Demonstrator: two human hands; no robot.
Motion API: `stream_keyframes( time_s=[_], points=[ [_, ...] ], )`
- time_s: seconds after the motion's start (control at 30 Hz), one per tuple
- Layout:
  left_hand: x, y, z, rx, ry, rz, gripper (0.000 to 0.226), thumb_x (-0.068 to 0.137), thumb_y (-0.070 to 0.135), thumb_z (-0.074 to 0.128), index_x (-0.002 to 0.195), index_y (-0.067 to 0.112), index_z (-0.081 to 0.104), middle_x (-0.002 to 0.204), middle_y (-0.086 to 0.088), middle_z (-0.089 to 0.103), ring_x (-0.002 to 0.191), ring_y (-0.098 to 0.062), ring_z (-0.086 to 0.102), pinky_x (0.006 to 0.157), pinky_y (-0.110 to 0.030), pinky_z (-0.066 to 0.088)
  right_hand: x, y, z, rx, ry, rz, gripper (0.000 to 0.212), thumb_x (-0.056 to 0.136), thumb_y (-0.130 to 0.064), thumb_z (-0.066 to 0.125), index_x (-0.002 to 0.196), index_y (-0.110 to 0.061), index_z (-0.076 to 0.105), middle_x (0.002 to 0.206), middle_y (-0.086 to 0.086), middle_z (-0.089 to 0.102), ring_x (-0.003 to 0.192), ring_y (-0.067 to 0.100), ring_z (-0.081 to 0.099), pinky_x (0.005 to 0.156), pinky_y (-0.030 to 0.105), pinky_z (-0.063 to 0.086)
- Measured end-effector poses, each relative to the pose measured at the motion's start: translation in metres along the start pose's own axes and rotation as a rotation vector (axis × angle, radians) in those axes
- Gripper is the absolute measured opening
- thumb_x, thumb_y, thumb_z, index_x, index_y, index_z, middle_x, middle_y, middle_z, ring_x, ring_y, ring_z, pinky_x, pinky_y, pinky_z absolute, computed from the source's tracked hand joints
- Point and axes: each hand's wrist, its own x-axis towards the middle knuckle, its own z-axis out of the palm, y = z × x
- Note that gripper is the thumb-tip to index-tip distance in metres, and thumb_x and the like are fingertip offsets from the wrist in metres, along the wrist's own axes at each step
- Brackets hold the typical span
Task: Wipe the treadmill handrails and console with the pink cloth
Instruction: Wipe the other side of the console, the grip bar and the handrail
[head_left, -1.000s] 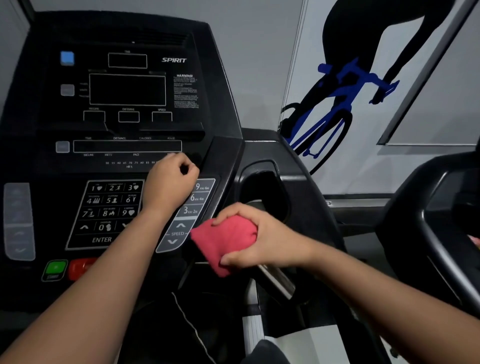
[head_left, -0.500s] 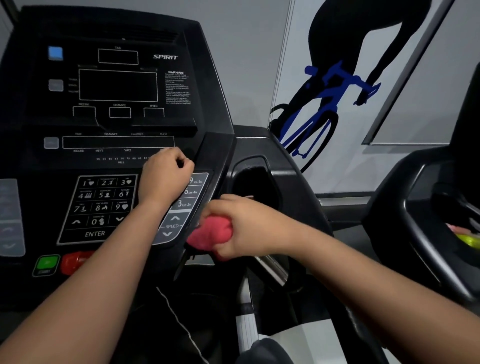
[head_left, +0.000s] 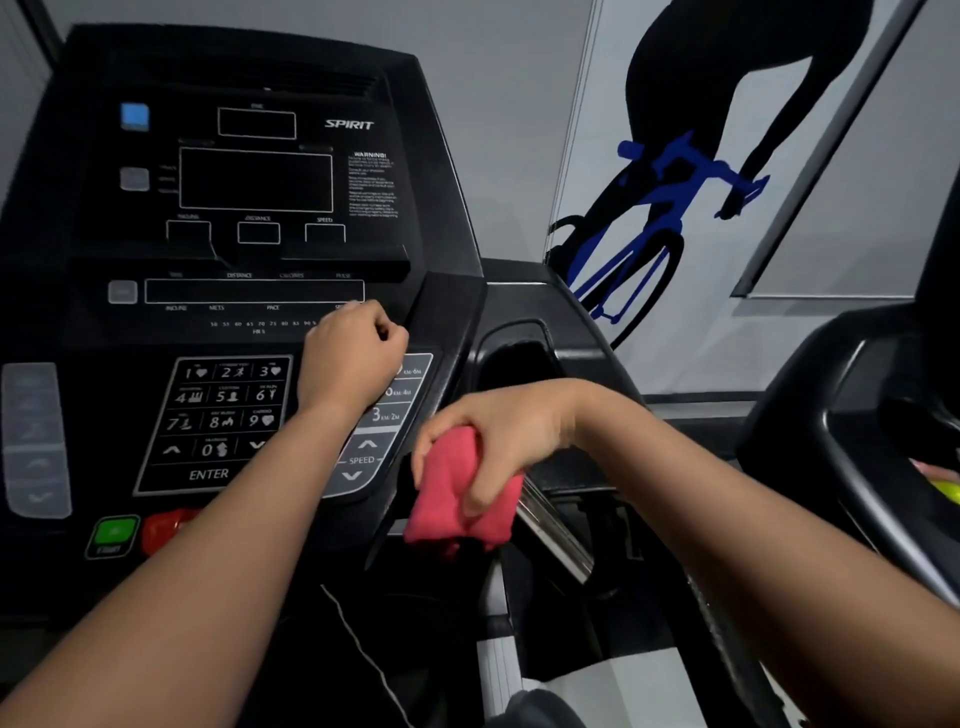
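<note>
One cloth (head_left: 457, 493), pink and bunched, sits in our right hand (head_left: 498, 441), fingers and thumb curled round it, at the console's (head_left: 260, 312) lower right corner, just above the metal handrail (head_left: 550, 525). Half a second ago the hand covered most of the cloth and pressed it up by the speed keys (head_left: 374, 441); now the cloth hangs lower, more of it showing below our fingers, and its bottom edge has dropped toward the rail. We judge the wipe is sliding off the console's side edge and down onto the right handrail, so the console corner looks done and the rail comes next. Whether the cloth already touches the rail, we cannot tell.

Our left hand (head_left: 353, 353) has kept its place, a closed fist holding nothing that we can see, resting on the console face between the keypad (head_left: 223, 415) and the speed keys, likely bracing us.

By count: one cloth, two hands, one console, one handrail in sight, one keypad, one green start button (head_left: 111, 535) with one red button (head_left: 166, 527) beside it, one cup holder (head_left: 519, 364), one cyclist poster (head_left: 701, 182) on the wall, and one neighbouring machine (head_left: 857, 441) at the right edge.
</note>
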Motion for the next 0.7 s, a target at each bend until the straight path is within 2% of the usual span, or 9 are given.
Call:
stream_keyframes(
  time_s=[0.13,0.2,0.27,0.3,0.37,0.47,0.57,0.63,0.7],
  points=[
    [-0.002,-0.001,0.001,-0.015,0.005,0.008,0.016,0.087,0.022,0.051,0.074,0.013,0.056,0.080,0.001,0.050,0.076,-0.018,0.043,0.072,-0.033,0.034,-0.012,-0.005,0.029,-0.439,0.419,-0.073,0.044,0.065,-0.015,0.077,0.106,-0.024,0.063,0.100,-0.005,0.065,0.090,0.012,0.059,0.082,0.029,0.049],
    [-0.004,-0.002,0.002,-0.026,0.016,0.023,0.016,0.087,0.020,0.051,0.073,0.014,0.055,0.080,0.002,0.050,0.075,-0.017,0.042,0.071,-0.031,0.031,-0.019,0.003,0.046,-0.370,0.636,-0.158,0.047,0.064,-0.016,0.076,0.108,-0.027,0.063,0.103,-0.007,0.060,0.097,0.005,0.053,0.085,0.024,0.046],
    [-0.004,-0.003,0.002,-0.034,0.023,0.029,0.016,0.087,0.020,0.051,0.074,0.013,0.055,0.080,0.002,0.050,0.076,-0.017,0.043,0.073,-0.032,0.032,-0.022,0.014,0.053,-0.158,0.725,-0.209,0.048,0.064,-0.014,0.079,0.105,-0.032,0.062,0.107,-0.008,0.059,0.101,0.001,0.052,0.087,0.019,0.045],
    [-0.005,-0.003,0.002,-0.035,0.022,0.029,0.016,0.087,0.020,0.051,0.074,0.013,0.056,0.080,0.002,0.050,0.076,-0.017,0.043,0.074,-0.033,0.034,-0.023,0.019,0.051,-0.043,0.706,-0.198,0.049,0.063,-0.013,0.081,0.103,-0.034,0.062,0.105,-0.011,0.060,0.098,0.001,0.054,0.085,0.017,0.046],
    [-0.005,-0.002,0.001,-0.037,0.017,0.026,0.016,0.088,0.021,0.050,0.075,0.014,0.055,0.080,0.002,0.050,0.076,-0.017,0.043,0.075,-0.033,0.034,-0.023,0.026,0.043,0.240,0.533,-0.155,0.046,0.061,-0.016,0.082,0.099,-0.032,0.061,0.095,-0.016,0.062,0.085,0.000,0.060,0.072,0.018,0.050],
    [-0.004,-0.001,0.000,-0.031,0.009,0.013,0.016,0.087,0.021,0.050,0.075,0.013,0.056,0.079,0.003,0.050,0.076,-0.018,0.043,0.073,-0.031,0.032,-0.013,0.028,0.029,0.567,0.203,-0.075,0.041,0.058,-0.023,0.074,0.097,-0.020,0.060,0.086,-0.004,0.064,0.076,0.008,0.063,0.066,0.020,0.051],
    [-0.003,-0.001,0.000,-0.021,-0.001,-0.006,0.016,0.087,0.022,0.050,0.075,0.012,0.057,0.079,0.003,0.049,0.075,-0.018,0.043,0.073,-0.031,0.032,-0.003,0.015,0.018,0.419,0.119,0.069,0.020,0.070,-0.018,0.067,0.089,-0.017,0.061,0.083,0.001,0.065,0.075,0.013,0.063,0.076,0.025,0.051],
    [-0.002,0.000,0.000,-0.015,-0.003,-0.011,0.016,0.087,0.022,0.050,0.075,0.014,0.056,0.079,0.003,0.049,0.075,-0.018,0.042,0.071,-0.031,0.032,-0.003,0.002,0.015,0.204,0.192,0.104,0.012,0.079,-0.014,0.070,0.088,-0.016,0.062,0.083,0.000,0.066,0.076,0.013,0.062,0.079,0.027,0.050],
    [-0.001,0.000,0.001,-0.013,0.005,-0.011,0.015,0.086,0.021,0.050,0.074,0.015,0.055,0.078,0.002,0.048,0.074,-0.019,0.041,0.070,-0.031,0.031,-0.009,-0.010,0.018,-0.041,0.291,0.099,0.017,0.079,-0.016,0.072,0.093,-0.017,0.062,0.082,-0.004,0.067,0.072,0.009,0.061,0.071,0.021,0.049]
  ],
)
